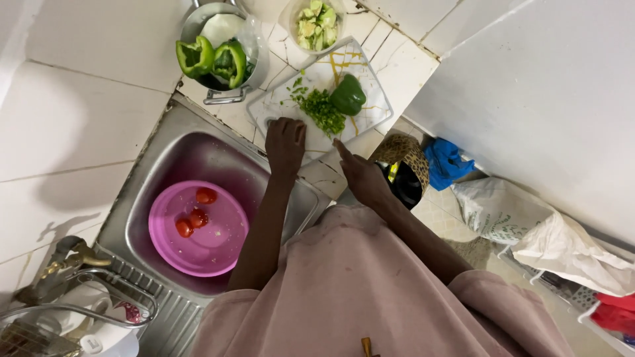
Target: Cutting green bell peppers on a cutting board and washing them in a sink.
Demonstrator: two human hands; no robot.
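A white cutting board [370, 112] lies on the tiled counter beyond the sink. On it are a pile of chopped green pepper [323, 112] and a larger green pepper piece [348, 94]. My left hand [286, 144] rests on the board's near edge with its fingers curled down, just short of the chopped pile. My right hand [362, 177] is at the board's near right corner, with one finger stretched out toward the board. Whether it holds anything is hidden. A pink bowl [221, 248] with three small tomatoes [196, 217] sits in the steel sink [192, 149].
A metal pot [198, 23] holding green pepper halves [213, 59] stands behind the board, beside a tub of pale cut vegetables [317, 23]. A tap [73, 254] and dish rack [40, 324] are at lower left. On the floor to the right are a patterned basket [407, 158], a blue cloth [444, 162] and white sacks [536, 231].
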